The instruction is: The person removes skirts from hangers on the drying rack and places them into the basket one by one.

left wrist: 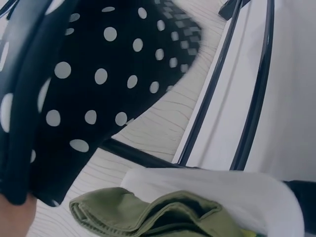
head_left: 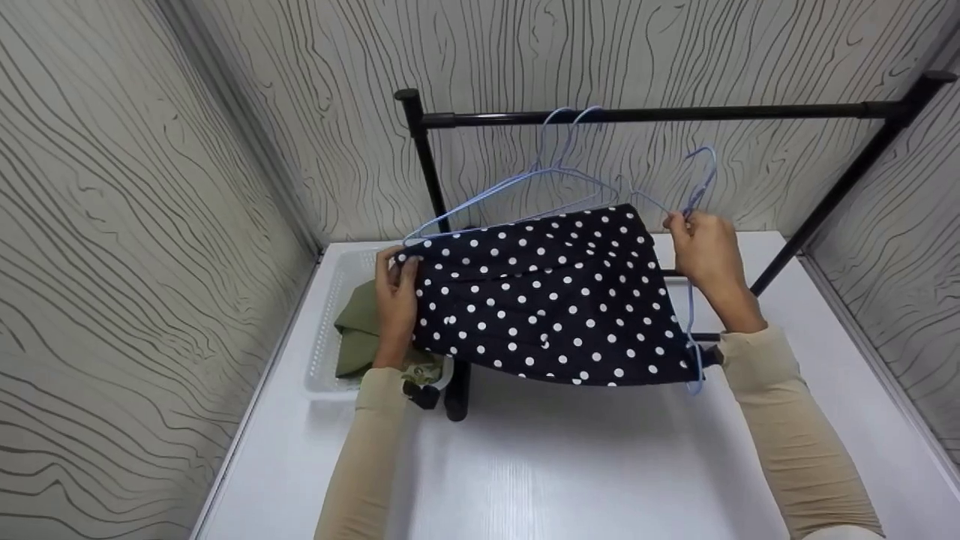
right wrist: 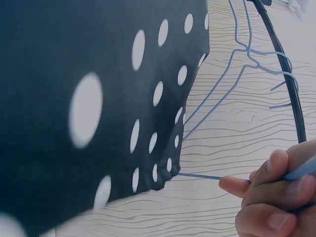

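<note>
A dark garment with white polka dots [head_left: 536,300] is stretched between both hands, above the table. At its left end, my left hand [head_left: 395,296] pinches the upper corner between thumb and fingers. My right hand [head_left: 709,251] grips a blue wire hanger [head_left: 691,300] just below its hook. One arm of that hanger slants left toward the garment's top right corner, and another runs down along the right edge. The hanger's remaining part is hidden by the cloth. In the right wrist view, curled fingers [right wrist: 276,202] hold the blue wire beside the garment [right wrist: 123,98].
Two blue hangers [head_left: 551,169] hang from the black rack's rail [head_left: 675,113], behind the garment. A white perforated basket [head_left: 324,360] with green folded cloth [head_left: 358,334] stands at the left on the white table [head_left: 510,480]. Patterned panels [head_left: 150,187] enclose the table.
</note>
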### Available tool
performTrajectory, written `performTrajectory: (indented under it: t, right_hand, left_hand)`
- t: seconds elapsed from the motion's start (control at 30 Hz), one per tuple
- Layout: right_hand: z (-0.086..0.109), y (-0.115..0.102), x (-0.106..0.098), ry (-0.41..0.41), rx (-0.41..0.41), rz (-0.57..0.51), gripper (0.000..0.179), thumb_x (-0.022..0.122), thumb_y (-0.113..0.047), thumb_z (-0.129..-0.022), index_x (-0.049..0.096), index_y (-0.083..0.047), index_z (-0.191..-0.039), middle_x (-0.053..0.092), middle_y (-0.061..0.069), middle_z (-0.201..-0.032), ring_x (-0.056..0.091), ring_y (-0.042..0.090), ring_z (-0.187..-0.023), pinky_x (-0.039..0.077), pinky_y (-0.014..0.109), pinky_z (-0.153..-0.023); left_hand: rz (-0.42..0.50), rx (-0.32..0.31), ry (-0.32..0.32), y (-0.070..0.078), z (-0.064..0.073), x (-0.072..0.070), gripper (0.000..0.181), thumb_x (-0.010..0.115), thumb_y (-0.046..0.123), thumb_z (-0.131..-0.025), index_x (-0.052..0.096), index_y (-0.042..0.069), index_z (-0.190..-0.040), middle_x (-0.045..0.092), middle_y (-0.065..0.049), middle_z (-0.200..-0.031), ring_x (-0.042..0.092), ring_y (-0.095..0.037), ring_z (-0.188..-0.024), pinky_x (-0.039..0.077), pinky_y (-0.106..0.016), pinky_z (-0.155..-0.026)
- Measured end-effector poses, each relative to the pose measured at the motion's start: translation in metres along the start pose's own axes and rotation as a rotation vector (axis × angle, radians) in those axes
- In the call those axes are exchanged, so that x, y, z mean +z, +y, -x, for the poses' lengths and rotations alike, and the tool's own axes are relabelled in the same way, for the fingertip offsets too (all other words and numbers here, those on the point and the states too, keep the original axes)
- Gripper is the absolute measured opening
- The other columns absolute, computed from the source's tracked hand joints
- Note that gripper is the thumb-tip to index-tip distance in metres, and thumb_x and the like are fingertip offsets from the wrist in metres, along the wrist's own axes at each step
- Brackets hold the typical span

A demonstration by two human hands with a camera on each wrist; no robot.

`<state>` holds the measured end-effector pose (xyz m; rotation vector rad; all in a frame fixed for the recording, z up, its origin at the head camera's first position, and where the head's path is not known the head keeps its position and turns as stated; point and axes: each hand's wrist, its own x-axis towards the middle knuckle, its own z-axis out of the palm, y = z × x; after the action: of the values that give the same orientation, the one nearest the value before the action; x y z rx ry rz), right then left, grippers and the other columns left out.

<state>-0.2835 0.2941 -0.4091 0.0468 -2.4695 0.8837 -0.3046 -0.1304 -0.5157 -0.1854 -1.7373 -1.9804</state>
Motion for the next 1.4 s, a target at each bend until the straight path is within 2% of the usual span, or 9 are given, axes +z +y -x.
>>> performTrajectory:
  t: [0.13, 0.2, 0.33, 0.53, 0.7, 0.93, 1.2, 1.3, 1.4]
  right_hand:
    - [0.001, 0.001, 0.000, 0.004, -0.002, 0.007, 0.043, 0.052, -0.016, -0.110, 0.076, 0.013, -0.091, 0.075, 0.027, -0.078, 0.043, 0.010, -0.050, 0.029, 0.023, -0.045]
    - [0.001, 0.001, 0.000, 0.000, -0.007, 0.006, 0.042, 0.051, -0.015, -0.111, 0.076, 0.013, -0.092, 0.075, 0.028, -0.079, 0.045, 0.010, -0.049, 0.030, 0.022, -0.045]
    - [0.002, 0.000, 0.000, -0.023, 0.010, 0.007, 0.044, 0.050, -0.018, -0.112, 0.075, 0.012, -0.094, 0.071, 0.023, -0.069, 0.047, 0.007, -0.046, 0.032, 0.021, -0.044]
    - [0.003, 0.000, -0.003, -0.042, 0.040, 0.015, 0.047, 0.046, -0.023, -0.114, 0.075, 0.013, -0.104, 0.075, 0.027, -0.086, 0.046, 0.013, -0.051, 0.030, 0.022, -0.042]
    - [0.004, 0.002, -0.008, -0.055, 0.072, 0.025, 0.049, 0.047, -0.027, -0.114, 0.074, 0.012, -0.103, 0.070, 0.020, -0.074, 0.048, 0.014, -0.051, 0.033, 0.024, -0.043]
    - [0.003, 0.003, -0.012, -0.108, 0.125, 0.026, 0.052, 0.044, -0.034, -0.115, 0.072, 0.009, -0.106, 0.063, 0.006, -0.062, 0.051, 0.013, -0.049, 0.036, 0.024, -0.042]
    - [0.003, 0.003, -0.011, -0.083, 0.073, 0.014, 0.047, 0.048, -0.034, -0.113, 0.066, 0.004, -0.094, 0.061, 0.004, -0.055, 0.053, 0.010, -0.042, 0.034, 0.022, -0.037]
    - [0.002, 0.003, -0.012, -0.077, 0.079, 0.006, 0.045, 0.051, -0.034, -0.112, 0.065, 0.006, -0.098, 0.064, 0.008, -0.059, 0.054, 0.007, -0.044, 0.034, 0.021, -0.037]
    - [0.002, 0.003, -0.012, -0.081, 0.085, -0.011, 0.044, 0.051, -0.030, -0.110, 0.068, 0.011, -0.113, 0.068, 0.011, -0.064, 0.057, 0.007, -0.045, 0.035, 0.020, -0.037]
  left_hand:
    - [0.005, 0.004, -0.001, 0.002, -0.002, -0.008, 0.021, 0.055, 0.008, -0.111, 0.053, 0.004, -0.132, 0.068, 0.002, -0.112, 0.070, -0.009, -0.100, 0.054, -0.024, -0.082]
    - [0.011, 0.004, 0.001, 0.004, -0.003, -0.010, 0.021, 0.055, 0.009, -0.111, 0.053, 0.005, -0.131, 0.069, 0.002, -0.110, 0.070, -0.010, -0.097, 0.053, -0.024, -0.081]
    - [0.037, 0.006, 0.016, 0.009, -0.005, -0.013, 0.019, 0.056, 0.009, -0.111, 0.055, 0.006, -0.130, 0.070, 0.004, -0.112, 0.071, -0.009, -0.101, 0.054, -0.024, -0.083]
    - [0.074, 0.022, 0.046, 0.017, -0.009, -0.016, 0.017, 0.057, 0.007, -0.110, 0.055, 0.008, -0.127, 0.067, 0.002, -0.113, 0.071, -0.008, -0.104, 0.056, -0.024, -0.087]
    - [0.090, 0.013, 0.076, 0.025, -0.014, -0.021, 0.014, 0.057, 0.008, -0.110, 0.057, 0.011, -0.123, 0.069, 0.002, -0.111, 0.072, -0.009, -0.101, 0.057, -0.024, -0.084]
    - [0.054, -0.043, 0.069, 0.035, -0.018, -0.025, 0.017, 0.058, 0.016, -0.111, 0.058, 0.013, -0.128, 0.074, 0.001, -0.107, 0.073, -0.011, -0.094, 0.057, -0.025, -0.078]
    - [0.021, -0.058, 0.067, 0.047, -0.020, -0.025, 0.020, 0.058, 0.019, -0.111, 0.058, 0.012, -0.130, 0.073, -0.003, -0.107, 0.072, -0.012, -0.091, 0.058, -0.026, -0.076]
    - [0.019, -0.057, 0.065, 0.051, -0.021, -0.026, 0.020, 0.058, 0.019, -0.111, 0.058, 0.012, -0.130, 0.074, -0.002, -0.106, 0.072, -0.012, -0.089, 0.058, -0.026, -0.076]
    - [0.021, -0.056, 0.061, 0.054, -0.021, -0.027, 0.020, 0.057, 0.019, -0.112, 0.058, 0.012, -0.131, 0.073, -0.002, -0.107, 0.072, -0.013, -0.091, 0.058, -0.026, -0.077]
